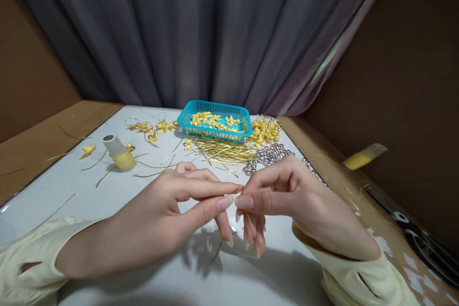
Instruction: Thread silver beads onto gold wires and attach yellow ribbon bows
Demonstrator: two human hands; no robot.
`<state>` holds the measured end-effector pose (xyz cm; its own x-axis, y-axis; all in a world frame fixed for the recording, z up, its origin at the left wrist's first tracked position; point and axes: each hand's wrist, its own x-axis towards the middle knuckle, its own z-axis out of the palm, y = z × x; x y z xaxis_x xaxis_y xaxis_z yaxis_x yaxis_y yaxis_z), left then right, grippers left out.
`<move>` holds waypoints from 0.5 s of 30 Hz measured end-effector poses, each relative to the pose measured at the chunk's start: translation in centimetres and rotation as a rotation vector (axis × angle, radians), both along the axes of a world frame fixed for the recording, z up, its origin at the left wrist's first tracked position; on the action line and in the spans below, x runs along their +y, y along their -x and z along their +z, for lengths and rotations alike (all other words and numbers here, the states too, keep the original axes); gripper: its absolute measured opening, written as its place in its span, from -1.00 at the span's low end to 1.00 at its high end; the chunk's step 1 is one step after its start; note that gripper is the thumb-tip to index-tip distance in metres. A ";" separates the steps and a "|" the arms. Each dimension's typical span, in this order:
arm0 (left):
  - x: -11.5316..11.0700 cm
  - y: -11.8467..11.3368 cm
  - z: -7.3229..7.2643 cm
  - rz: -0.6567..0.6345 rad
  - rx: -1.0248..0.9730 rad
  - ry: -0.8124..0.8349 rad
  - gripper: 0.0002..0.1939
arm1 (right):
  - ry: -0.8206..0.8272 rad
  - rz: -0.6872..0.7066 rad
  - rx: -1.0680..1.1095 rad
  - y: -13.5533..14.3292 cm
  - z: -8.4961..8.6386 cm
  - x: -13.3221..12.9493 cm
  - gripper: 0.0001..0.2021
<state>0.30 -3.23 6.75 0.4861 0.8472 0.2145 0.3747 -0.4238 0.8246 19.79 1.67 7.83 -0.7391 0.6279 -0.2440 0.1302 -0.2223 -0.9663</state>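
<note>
My left hand (193, 196) and my right hand (276, 196) meet fingertip to fingertip above the white table surface (96, 201). Thumb and forefinger are pinched together on each hand. A thin gold wire (237, 233) hangs in a curve below the fingertips, and its upper end runs into the right hand's pinch. Whatever the left fingertips hold is too small to make out. Beyond the hands lies a pile of gold wire pieces (225, 151), with silver beads (272, 154) to its right.
A blue basket (215, 136) holds yellow ribbon flowers; more yellow flowers (265, 131) lie beside it. A glue bottle (120, 154) stands at left, a second bottle (365, 156) at right. Black-handled scissors (426, 244) and white scraps (410, 261) lie at the right edge.
</note>
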 end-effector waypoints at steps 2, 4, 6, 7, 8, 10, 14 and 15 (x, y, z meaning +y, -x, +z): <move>0.0 0.0 0.0 0.005 0.001 -0.011 -0.69 | 0.003 -0.006 -0.007 0.1 0.0 0.0 -0.80; 0.0 0.1 -0.1 0.017 0.001 -0.028 -0.68 | 0.009 -0.012 -0.006 0.2 0.0 0.0 -0.81; 0.0 0.1 -0.2 0.035 -0.001 -0.049 -0.67 | 0.016 -0.017 0.000 0.2 0.0 0.0 -0.81; 0.0 0.1 -0.2 0.043 0.000 -0.061 -0.67 | 0.021 -0.019 0.004 0.2 0.0 0.0 -0.81; 0.0 0.1 -0.3 0.045 0.001 -0.074 -0.67 | 0.025 -0.022 0.007 0.2 0.0 0.0 -0.81; -0.1 0.1 -0.4 0.044 0.007 -0.100 -0.66 | 0.033 -0.024 0.014 0.2 -0.1 -0.1 -0.81; -0.3 0.1 -0.5 0.055 0.029 -0.120 -0.65 | 0.026 -0.029 0.006 0.2 -0.1 -0.1 -0.82; -0.3 0.1 -0.5 0.054 0.035 -0.124 -0.64 | 0.022 -0.031 0.001 0.2 -0.1 -0.1 -0.82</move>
